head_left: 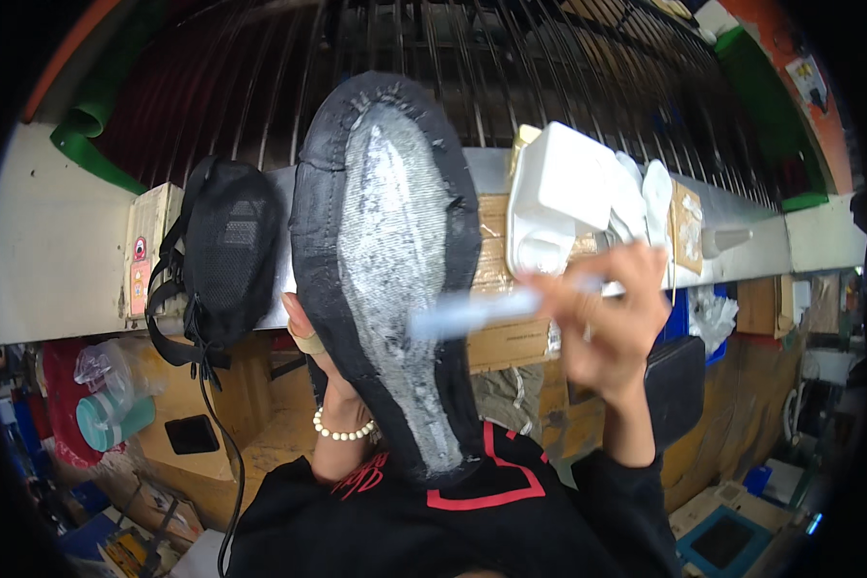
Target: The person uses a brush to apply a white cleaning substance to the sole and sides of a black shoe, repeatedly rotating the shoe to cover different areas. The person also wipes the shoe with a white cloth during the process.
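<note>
The left hand [333,378] grips the shoe [395,231], the right hand [607,323] clasps the blurred tool [472,315]; strokes should best be light, even.

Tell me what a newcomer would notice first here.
First, the big black shoe in the middle, its grey underside facing the camera, held by the left hand. Next, the right hand, holding a blurred pale tool over it. A black bag sits left of the shoe.
</note>
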`<act>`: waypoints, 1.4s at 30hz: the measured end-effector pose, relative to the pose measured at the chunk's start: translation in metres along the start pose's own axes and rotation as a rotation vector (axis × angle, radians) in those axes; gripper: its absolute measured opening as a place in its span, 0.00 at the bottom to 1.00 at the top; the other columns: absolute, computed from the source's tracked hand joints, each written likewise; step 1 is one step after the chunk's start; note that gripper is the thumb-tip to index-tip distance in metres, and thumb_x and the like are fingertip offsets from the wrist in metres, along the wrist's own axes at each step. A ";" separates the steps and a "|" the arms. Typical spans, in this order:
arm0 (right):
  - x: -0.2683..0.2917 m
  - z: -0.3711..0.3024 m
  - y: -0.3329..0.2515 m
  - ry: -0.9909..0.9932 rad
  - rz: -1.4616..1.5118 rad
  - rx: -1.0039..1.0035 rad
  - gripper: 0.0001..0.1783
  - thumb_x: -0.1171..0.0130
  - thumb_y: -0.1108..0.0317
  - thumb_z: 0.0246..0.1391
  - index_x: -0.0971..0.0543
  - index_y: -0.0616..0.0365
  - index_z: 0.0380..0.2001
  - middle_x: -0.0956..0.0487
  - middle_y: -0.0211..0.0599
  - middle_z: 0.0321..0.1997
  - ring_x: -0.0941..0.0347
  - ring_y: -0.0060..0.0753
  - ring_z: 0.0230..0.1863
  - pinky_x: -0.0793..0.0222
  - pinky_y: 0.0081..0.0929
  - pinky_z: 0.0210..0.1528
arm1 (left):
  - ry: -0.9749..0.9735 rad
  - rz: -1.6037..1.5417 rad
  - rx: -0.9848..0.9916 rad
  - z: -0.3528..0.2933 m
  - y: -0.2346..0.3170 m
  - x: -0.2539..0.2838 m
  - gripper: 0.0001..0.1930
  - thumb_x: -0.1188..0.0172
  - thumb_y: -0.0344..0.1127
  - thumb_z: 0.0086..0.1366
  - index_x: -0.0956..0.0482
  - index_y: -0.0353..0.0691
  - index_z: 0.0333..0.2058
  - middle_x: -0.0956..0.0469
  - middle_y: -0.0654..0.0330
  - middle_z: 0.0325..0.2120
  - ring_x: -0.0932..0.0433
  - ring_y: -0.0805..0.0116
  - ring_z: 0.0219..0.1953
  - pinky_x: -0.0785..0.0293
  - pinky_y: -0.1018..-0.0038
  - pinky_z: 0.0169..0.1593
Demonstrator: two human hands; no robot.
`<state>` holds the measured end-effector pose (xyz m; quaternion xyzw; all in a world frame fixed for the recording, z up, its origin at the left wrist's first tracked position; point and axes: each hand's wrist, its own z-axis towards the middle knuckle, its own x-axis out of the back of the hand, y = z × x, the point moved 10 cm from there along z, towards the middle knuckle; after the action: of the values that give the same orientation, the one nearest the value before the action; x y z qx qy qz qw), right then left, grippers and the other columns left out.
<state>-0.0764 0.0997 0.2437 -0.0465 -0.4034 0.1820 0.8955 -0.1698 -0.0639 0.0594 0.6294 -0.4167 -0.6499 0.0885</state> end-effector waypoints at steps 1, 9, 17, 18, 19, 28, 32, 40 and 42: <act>0.003 0.007 0.012 0.066 -0.054 -0.012 0.13 0.28 0.65 0.47 0.09 0.39 0.39 0.28 0.20 0.25 0.39 0.26 0.27 0.52 0.31 0.35 | -0.018 0.011 0.007 -0.001 -0.003 -0.005 0.50 0.60 0.76 0.68 0.51 0.42 0.74 0.44 0.44 0.71 0.40 0.41 0.70 0.37 0.42 0.70; -0.026 -0.024 0.000 -0.048 0.038 -0.045 0.18 0.27 0.65 0.46 0.09 0.34 0.43 0.26 0.17 0.27 0.36 0.25 0.31 0.48 0.28 0.37 | 0.012 -0.077 0.096 0.007 0.001 -0.001 0.53 0.61 0.80 0.65 0.47 0.37 0.72 0.39 0.35 0.65 0.31 0.40 0.63 0.26 0.45 0.61; 0.000 -0.086 0.033 -0.225 0.198 -0.241 0.10 0.29 0.62 0.49 0.09 0.36 0.37 0.23 0.17 0.24 0.36 0.24 0.29 0.48 0.30 0.41 | 0.066 -0.265 0.156 0.011 -0.002 0.016 0.51 0.58 0.81 0.64 0.38 0.40 0.68 0.32 0.45 0.62 0.24 0.46 0.55 0.20 0.50 0.55; 0.011 -0.094 0.056 -0.170 0.049 -0.364 0.10 0.30 0.63 0.52 0.09 0.42 0.38 0.20 0.24 0.30 0.33 0.29 0.31 0.43 0.31 0.44 | 0.007 -0.320 0.198 0.012 -0.004 0.012 0.53 0.57 0.81 0.63 0.41 0.39 0.69 0.32 0.39 0.61 0.24 0.41 0.55 0.20 0.46 0.54; 0.016 -0.100 0.070 -0.164 -0.148 -0.405 0.10 0.30 0.64 0.52 0.09 0.43 0.40 0.19 0.24 0.34 0.33 0.29 0.33 0.43 0.30 0.46 | -0.061 -0.371 0.243 0.013 -0.006 0.008 0.55 0.57 0.82 0.62 0.43 0.38 0.70 0.33 0.34 0.60 0.25 0.37 0.54 0.21 0.43 0.53; -0.011 -0.137 0.105 -0.103 -0.421 -0.466 0.10 0.27 0.64 0.50 0.10 0.40 0.37 0.21 0.24 0.39 0.30 0.27 0.36 0.42 0.32 0.47 | -0.302 -0.415 0.219 0.010 0.000 0.016 0.58 0.57 0.84 0.60 0.47 0.36 0.71 0.34 0.25 0.58 0.25 0.30 0.53 0.22 0.37 0.53; -0.007 -0.146 0.109 -0.036 -0.317 -0.560 0.09 0.26 0.63 0.50 0.10 0.42 0.37 0.22 0.23 0.38 0.31 0.28 0.37 0.43 0.33 0.47 | -0.339 -0.403 0.209 0.009 -0.001 0.014 0.58 0.58 0.83 0.61 0.47 0.36 0.71 0.34 0.26 0.58 0.24 0.31 0.53 0.22 0.39 0.53; -0.016 -0.161 0.119 -0.066 -0.298 -0.680 0.10 0.27 0.63 0.52 0.10 0.44 0.39 0.25 0.27 0.41 0.32 0.29 0.37 0.44 0.32 0.48 | -0.367 -0.399 0.208 0.010 -0.003 0.012 0.57 0.59 0.83 0.62 0.46 0.36 0.71 0.33 0.27 0.58 0.24 0.34 0.54 0.22 0.41 0.54; -0.018 -0.165 0.117 -0.095 -0.310 -0.694 0.09 0.27 0.63 0.52 0.10 0.44 0.38 0.27 0.29 0.39 0.33 0.29 0.37 0.44 0.32 0.47 | -0.360 -0.391 0.212 0.010 -0.004 0.013 0.57 0.59 0.83 0.62 0.46 0.36 0.71 0.32 0.28 0.58 0.23 0.34 0.54 0.21 0.41 0.54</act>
<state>0.0010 0.2127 0.0933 -0.2769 -0.4846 -0.1009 0.8236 -0.1791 -0.0652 0.0455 0.5779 -0.3622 -0.7087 -0.1802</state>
